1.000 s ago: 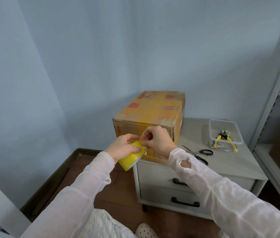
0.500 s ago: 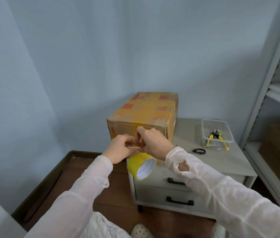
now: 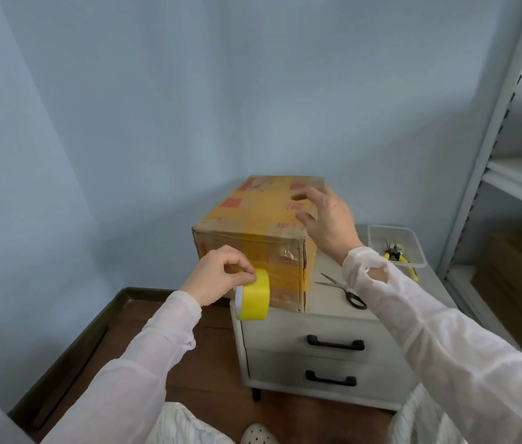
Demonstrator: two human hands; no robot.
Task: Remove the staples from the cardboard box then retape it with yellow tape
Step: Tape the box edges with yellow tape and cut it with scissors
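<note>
Head cam: cardboard box (image 3: 253, 225) sits on a small drawer cabinet (image 3: 285, 334), w/ yellow tape already over its top & near face. L hand (image 3: 218, 274) pinches yellow tape roll (image 3: 253, 298) at its upper rim, fingers curled. Roll is upright, just in front of box's near face, low left. R hand (image 3: 327, 219) is over box's top right edge, fingers loosely spread, holding nothing; contact unclear (blur). Scissors (image 3: 346, 290) lie right of box. Pliers (image 3: 397, 256) sit in clear tub (image 3: 373, 238).

Home storeroom corner: drawer cabinet (image 3: 323, 331), metal shelving (image 3: 490, 129), wooden floor (image 3: 208, 373).
</note>
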